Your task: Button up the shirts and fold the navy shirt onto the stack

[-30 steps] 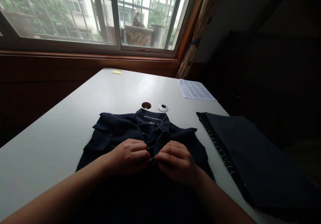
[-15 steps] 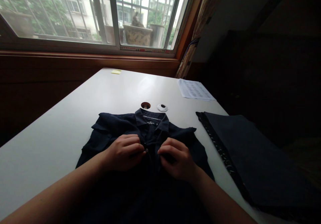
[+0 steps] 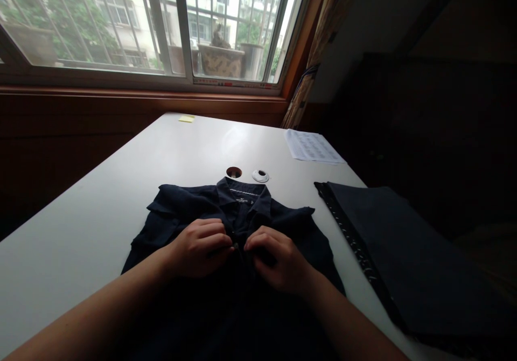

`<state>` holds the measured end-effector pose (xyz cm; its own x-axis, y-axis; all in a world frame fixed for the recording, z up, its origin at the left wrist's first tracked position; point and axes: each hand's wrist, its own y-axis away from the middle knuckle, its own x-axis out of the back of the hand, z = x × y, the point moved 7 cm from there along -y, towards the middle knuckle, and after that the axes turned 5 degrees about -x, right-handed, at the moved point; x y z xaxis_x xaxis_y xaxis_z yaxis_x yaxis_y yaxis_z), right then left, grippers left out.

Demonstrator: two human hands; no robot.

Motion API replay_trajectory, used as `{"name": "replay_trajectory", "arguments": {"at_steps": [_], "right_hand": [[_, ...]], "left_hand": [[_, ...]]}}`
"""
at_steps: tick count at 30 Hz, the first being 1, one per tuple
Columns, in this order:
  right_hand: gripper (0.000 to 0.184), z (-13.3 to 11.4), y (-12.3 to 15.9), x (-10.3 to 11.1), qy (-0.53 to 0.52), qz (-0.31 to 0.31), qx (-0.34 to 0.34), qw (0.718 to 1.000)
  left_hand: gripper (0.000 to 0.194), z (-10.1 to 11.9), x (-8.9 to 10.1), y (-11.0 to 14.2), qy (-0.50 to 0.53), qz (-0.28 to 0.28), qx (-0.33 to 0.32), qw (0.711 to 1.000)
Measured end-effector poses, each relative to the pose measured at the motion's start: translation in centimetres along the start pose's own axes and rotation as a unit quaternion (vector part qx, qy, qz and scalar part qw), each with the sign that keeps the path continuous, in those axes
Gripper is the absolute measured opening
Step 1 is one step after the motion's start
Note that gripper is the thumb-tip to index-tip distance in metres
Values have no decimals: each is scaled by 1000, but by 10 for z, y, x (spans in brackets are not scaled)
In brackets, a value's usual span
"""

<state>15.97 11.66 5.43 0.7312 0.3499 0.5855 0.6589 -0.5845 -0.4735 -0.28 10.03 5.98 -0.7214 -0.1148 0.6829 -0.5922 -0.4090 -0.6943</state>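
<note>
A dark navy collared shirt (image 3: 189, 202) lies face up on the white table, its collar pointing away from me. At the front opening, just below the collar, my left hand (image 3: 202, 248) is closed in a pinch on the shirt's edge, with a small button-like piece at its fingertips. Facing it from the right, my right hand (image 3: 278, 256) is also closed, pinching the other front edge. Only a small gap separates the two sets of fingertips. The lower part of the shirt is too dark to make out.
On the white table (image 3: 121, 188), a dark folded cloth or flat case (image 3: 404, 248) with a black edge lies at the right. Printed papers (image 3: 313, 145) and a yellow sticky note (image 3: 186, 119) lie farther back. A cable hole (image 3: 233, 172) and a round white cap (image 3: 260, 175) sit beyond the collar.
My right hand has moved left, bringing its pinched shirt edge closer to my left hand. My left hand stays almost in place.
</note>
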Motion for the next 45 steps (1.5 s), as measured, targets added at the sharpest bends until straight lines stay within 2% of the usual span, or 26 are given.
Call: {"name": "replay_trajectory", "arguments": {"at_steps": [2,6,12,18,23,31,36,40,45], "right_hand": [[30,2,0,-3,8,-24,-6,1000],[21,6,0,-11,35,-64,-4,997],[19,17,-2,-16,84,-89,-21,992],[15,31,0,-19,114,-111,-59,986],[15,38,-1,-17,142,-110,-67,982],[12,45,-11,-12,150,-81,-55,984],[13,61,-27,-8,184,-62,-29,980],[16,82,-50,-3,264,-56,-22,963],[27,99,-80,7,303,-34,-35,952]], "left_hand": [[5,0,0,0,5,-3,-4,1000],[6,1,0,-2,10,-8,-9,1000],[5,-1,-4,-1,0,-21,-3,1000],[10,-18,-23,4,29,-115,61,991],[8,-31,-36,8,49,-183,99,977],[14,-50,-37,9,26,-192,92,977],[12,-72,-36,2,-51,-202,73,975],[9,-102,-34,-13,-100,-237,45,965],[22,-137,-23,-34,-143,-256,59,954]]}}
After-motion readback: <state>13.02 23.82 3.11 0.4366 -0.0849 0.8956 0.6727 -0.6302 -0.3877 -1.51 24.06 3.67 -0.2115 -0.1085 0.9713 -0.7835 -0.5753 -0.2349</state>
